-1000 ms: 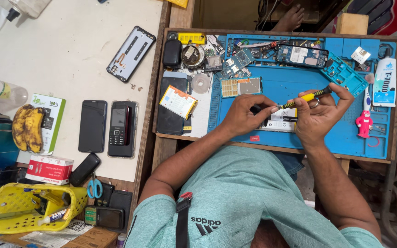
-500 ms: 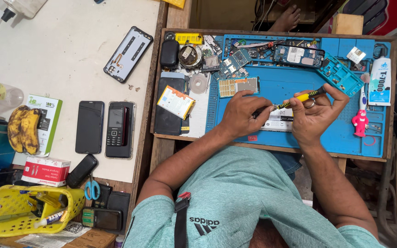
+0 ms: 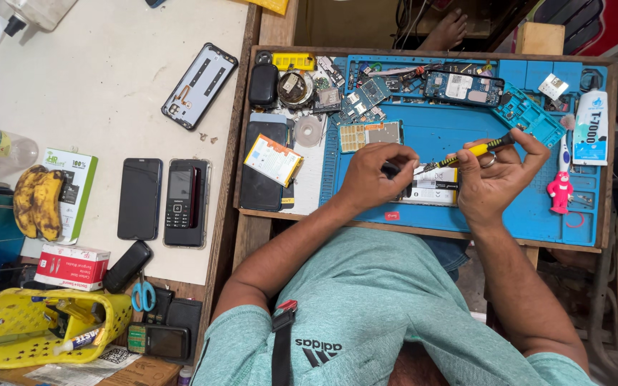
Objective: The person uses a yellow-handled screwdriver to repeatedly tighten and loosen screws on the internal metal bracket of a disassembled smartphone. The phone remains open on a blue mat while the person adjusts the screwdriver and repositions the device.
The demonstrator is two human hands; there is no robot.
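Note:
My right hand (image 3: 493,177) grips a yellow-and-black screwdriver (image 3: 466,153), its tip pointing left toward my left hand (image 3: 375,174). My left hand pinches a small dark part above a white and black device (image 3: 434,191) that lies on the blue work mat (image 3: 459,129). Both hands rest over the mat's near middle. What the fingertips of my left hand hold is mostly hidden.
Circuit boards (image 3: 463,87), a keypad board (image 3: 370,134) and small parts lie along the mat's far side. A glue tube (image 3: 590,129) and a red figurine (image 3: 559,192) are at right. Phones (image 3: 186,203), bananas (image 3: 37,201), a yellow basket (image 3: 44,325) and scissors (image 3: 142,293) lie left.
Both hands stayed over the device. The screwdriver tip shifted slightly toward my left hand's fingers, and the view drifted a little.

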